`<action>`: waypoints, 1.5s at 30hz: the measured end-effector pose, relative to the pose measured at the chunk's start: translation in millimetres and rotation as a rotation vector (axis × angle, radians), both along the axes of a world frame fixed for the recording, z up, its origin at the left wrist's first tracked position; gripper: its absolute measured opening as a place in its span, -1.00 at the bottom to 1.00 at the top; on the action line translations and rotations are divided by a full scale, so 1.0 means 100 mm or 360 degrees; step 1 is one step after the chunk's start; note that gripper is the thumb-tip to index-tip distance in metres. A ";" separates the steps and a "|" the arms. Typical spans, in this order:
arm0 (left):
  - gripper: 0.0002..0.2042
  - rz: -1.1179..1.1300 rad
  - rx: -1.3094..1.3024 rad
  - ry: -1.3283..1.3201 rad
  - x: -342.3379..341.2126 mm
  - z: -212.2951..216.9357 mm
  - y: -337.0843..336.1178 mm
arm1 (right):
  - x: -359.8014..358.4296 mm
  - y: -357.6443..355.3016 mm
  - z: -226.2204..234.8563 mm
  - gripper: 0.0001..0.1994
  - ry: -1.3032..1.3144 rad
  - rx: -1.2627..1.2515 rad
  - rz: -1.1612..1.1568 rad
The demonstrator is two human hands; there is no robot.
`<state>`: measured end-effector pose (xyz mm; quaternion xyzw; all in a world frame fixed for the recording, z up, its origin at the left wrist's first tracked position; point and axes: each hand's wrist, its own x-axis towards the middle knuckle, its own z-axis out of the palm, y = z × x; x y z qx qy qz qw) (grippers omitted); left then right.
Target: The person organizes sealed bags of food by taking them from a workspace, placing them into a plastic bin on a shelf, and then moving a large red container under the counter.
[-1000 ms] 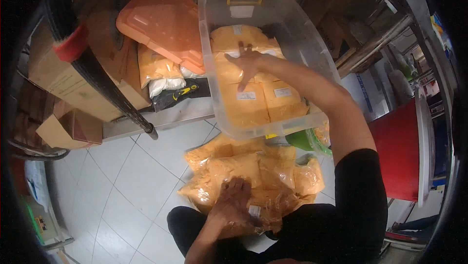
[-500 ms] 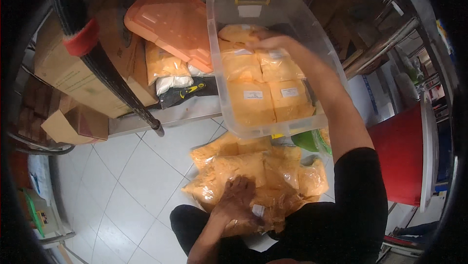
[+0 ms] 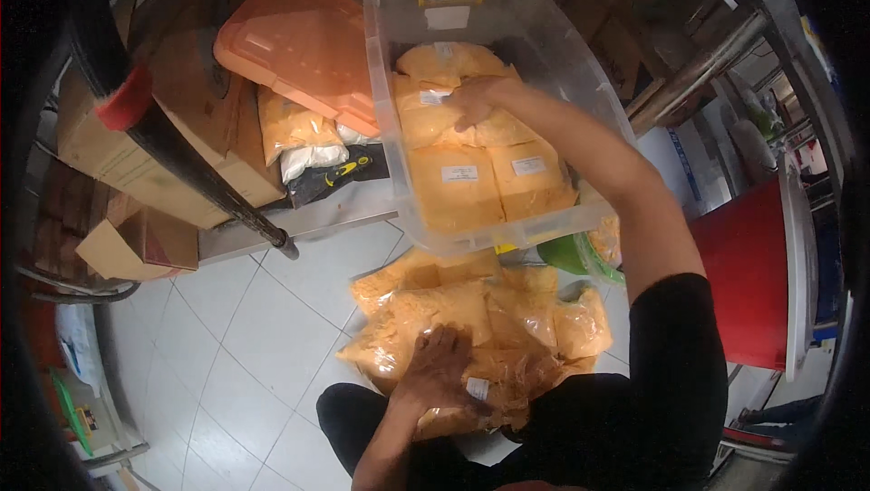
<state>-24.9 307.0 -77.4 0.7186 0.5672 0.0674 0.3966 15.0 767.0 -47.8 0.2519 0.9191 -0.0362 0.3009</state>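
Note:
A clear plastic bin [image 3: 408, 219] holds several flat bags of orange-yellow powder or crumbs, most with a white label. My right hand [image 3: 482, 99] reaches in from the right and rests on the middle bags [image 3: 426, 126], fingers apart and pointing down. Behind it, another labelled bag [image 3: 444, 59] lies against the far end. In front of my knees, a heap of similar clear bags [image 3: 426, 310] sits on the floor. My left hand [image 3: 439, 366] lies flat on this heap, fingers stretched out, beside a small white label [image 3: 478, 388].
An orange lid [image 3: 299, 42] leans left of the bin, above more bags [image 3: 299, 124] and a yellow-black tool [image 3: 349, 170]. Cardboard boxes [image 3: 168, 142] and a dark pole with a red band [image 3: 213, 169] stand left. A red container [image 3: 743, 273] is at right.
Inside the bin, my right hand has moved from the far bag toward me onto the middle bags. The far bag's label is now uncovered. My left hand stays on the heap.

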 end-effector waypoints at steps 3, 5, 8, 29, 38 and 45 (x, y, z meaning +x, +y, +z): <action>-0.02 0.0080 0.0041 -0.0059 0.00 -0.03 -0.10 | 0.01 -0.30 0.35 -0.38 0.0155 0.0123 0.0098; -0.13 0.0103 0.0129 -0.0153 -0.01 -0.04 -0.19 | 0.22 -0.81 0.90 -0.46 0.0665 0.0183 0.0216; -0.29 -0.0053 0.0199 -0.0141 0.01 0.05 -0.17 | 0.83 -1.68 1.54 -0.62 0.1285 0.0347 0.0288; 0.02 0.0595 0.0929 -0.1768 0.18 0.71 -0.04 | 2.05 -3.61 1.09 -0.25 0.2725 -0.1285 -0.1761; -0.14 0.0327 0.0445 0.0397 0.16 -0.32 -0.24 | 1.19 -1.89 2.02 -0.27 0.1846 -0.0155 -0.0217; -0.02 0.0176 0.0032 0.0387 0.13 -0.20 -0.18 | 0.70 -1.41 0.80 -0.29 0.0106 -0.1111 0.0074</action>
